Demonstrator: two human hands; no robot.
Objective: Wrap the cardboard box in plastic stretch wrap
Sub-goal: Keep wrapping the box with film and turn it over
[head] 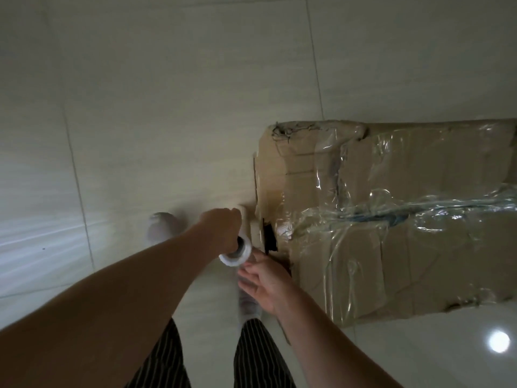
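A large worn cardboard box (391,219) stands on the tiled floor at the right, with clear stretch wrap (419,208) stretched and wrinkled over its top and side. My left hand (223,228) grips a white roll of stretch wrap (237,247) upright, close to the box's near left corner. Just below the roll, my right hand (263,278) has relaxed fingers that touch the roll's lower end and the film there. The box's left corner is torn and dark.
Pale glossy floor tiles (140,107) spread to the left and behind the box. My feet in white socks (162,228) and striped trousers (257,351) stand left of the box. A lamp's reflection (499,341) glares at the lower right.
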